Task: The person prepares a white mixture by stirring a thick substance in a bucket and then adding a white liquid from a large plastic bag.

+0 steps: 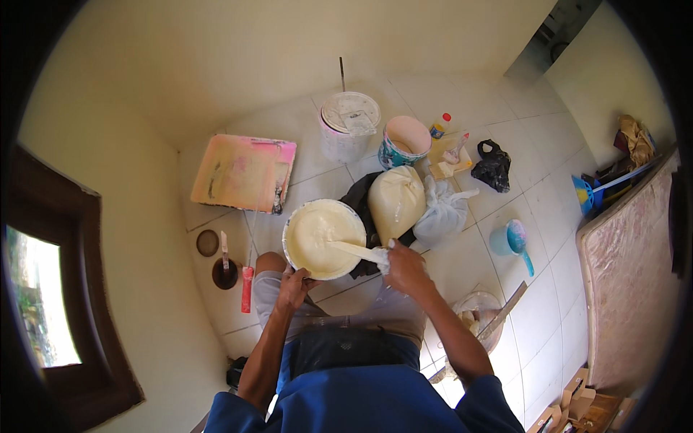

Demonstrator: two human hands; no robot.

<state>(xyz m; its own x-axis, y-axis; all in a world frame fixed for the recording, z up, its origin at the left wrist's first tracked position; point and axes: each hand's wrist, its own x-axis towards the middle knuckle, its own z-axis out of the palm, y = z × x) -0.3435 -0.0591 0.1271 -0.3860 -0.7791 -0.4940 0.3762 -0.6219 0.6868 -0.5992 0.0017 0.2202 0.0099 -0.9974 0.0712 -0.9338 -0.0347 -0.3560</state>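
Note:
A round white bucket (285, 242) of thick cream-coloured paint (317, 234) is tilted between my knees. My left hand (294, 287) is closed on its near-left rim. My right hand (406, 270) grips a flat, paint-coated stirring stick (352, 249), whose far end dips into the paint. Something whitish and crumpled surrounds the stick by my fingers; I cannot tell what. Just beyond the bucket sits a knotted plastic bag (397, 202) of cream-coloured material on black plastic, with a whitish bag (442, 211) to its right.
A stained paint tray (242, 169) and a red-handled roller (247, 289) lie left. Behind stand a lidded bucket (339, 148) and a teal-stained bucket (404, 148). A blue dipper (509, 238) and a mixing tub (480, 307) with a board across it are on the right.

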